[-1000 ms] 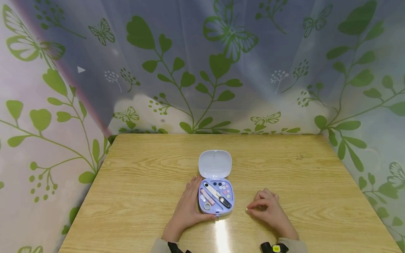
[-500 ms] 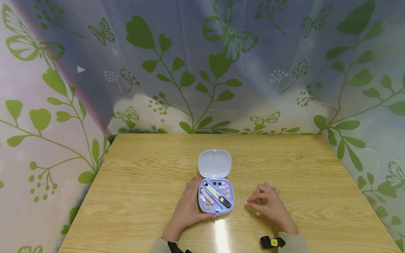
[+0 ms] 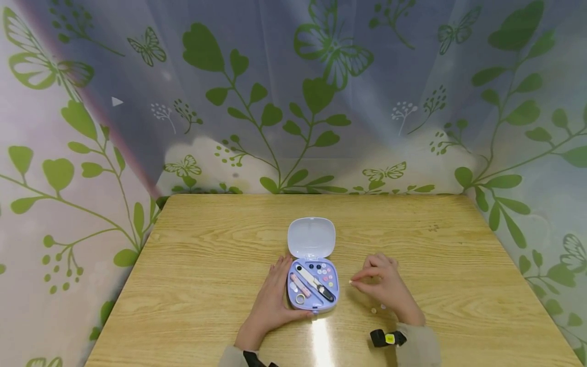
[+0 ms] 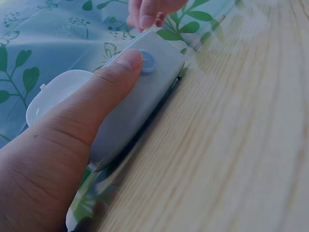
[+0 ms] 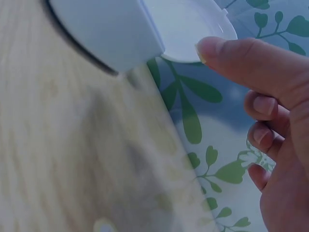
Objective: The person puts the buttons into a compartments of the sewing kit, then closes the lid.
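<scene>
A lilac sewing kit box stands on the table, its translucent lid swung back. My left hand holds it from the left, fingers along the side; in the left wrist view the thumb lies by the round front catch. Several small buttons fill the right compartment. A long white-and-black tool lies diagonally, beside a pink tube and a ring. Right of the box, my right hand pinches a small pale yellow button between thumb and forefinger.
Two small loose buttons lie on the wood below my right hand, a yellowish button and a paler button. The wooden table ends at a leaf-and-butterfly patterned curtain behind and at both sides.
My right hand has risen from the tabletop and moved forward and left toward the box with the pale yellow button, uncovering two loose buttons. The left hand and the box stay put.
</scene>
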Tool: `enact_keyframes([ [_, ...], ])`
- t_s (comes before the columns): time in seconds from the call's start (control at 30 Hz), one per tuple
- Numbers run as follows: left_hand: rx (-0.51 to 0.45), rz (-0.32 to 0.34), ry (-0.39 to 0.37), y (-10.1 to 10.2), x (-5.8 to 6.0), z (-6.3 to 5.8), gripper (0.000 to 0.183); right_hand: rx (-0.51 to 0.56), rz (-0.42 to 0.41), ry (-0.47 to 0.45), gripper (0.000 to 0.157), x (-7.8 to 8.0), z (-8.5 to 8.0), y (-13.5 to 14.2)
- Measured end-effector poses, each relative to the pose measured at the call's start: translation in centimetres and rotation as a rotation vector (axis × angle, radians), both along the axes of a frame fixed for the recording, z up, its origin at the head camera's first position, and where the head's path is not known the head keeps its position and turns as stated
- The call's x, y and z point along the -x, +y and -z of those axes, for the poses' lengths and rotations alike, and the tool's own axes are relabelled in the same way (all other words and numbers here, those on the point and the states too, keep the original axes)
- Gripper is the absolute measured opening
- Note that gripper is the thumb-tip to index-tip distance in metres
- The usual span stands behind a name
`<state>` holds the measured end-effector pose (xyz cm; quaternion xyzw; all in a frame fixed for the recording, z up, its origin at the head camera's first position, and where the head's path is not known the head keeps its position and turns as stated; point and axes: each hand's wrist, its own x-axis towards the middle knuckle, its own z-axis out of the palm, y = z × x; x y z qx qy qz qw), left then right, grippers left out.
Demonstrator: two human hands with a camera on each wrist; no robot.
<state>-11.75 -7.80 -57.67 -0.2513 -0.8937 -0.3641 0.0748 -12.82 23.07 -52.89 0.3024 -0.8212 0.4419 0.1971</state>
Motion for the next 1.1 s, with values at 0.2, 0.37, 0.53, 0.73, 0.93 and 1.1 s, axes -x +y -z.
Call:
enact_keyframes([
  [0.2, 0.004, 0.0, -0.013, 0.0, 0.0, 0.0, 0.135, 0.007, -0.025, 0.01, 0.028, 1.0, -0.3, -1.0],
  [0.37, 0.002, 0.0, 0.0, 0.0, 0.0, 0.1, 0.135, 0.018, -0.043, -0.014, 0.026, 1.9, -0.1, -1.8],
  [0.53, -0.001, 0.004, -0.015, 0.0, 0.0, 0.0, 0.135, 0.021, -0.044, -0.035, 0.022, 2.6, 0.2, -2.9],
  [0.73, 0.005, 0.003, 0.009, 0.0, 0.0, 0.0, 0.134, 0.02, -0.059, -0.019, 0.019, 3.4, 0.5, -4.5],
  [0.93, 0.017, 0.0, 0.008, 0.0, 0.1, 0.2, 0.134, 0.015, -0.077, -0.026, 0.017, 3.8, 0.6, -6.1],
  [1.1, 0.029, -0.002, -0.012, 0.0, 0.1, 0.3, 0.135, -0.037, -0.044, -0.04, 0.014, 3.9, 0.9, -6.9],
])
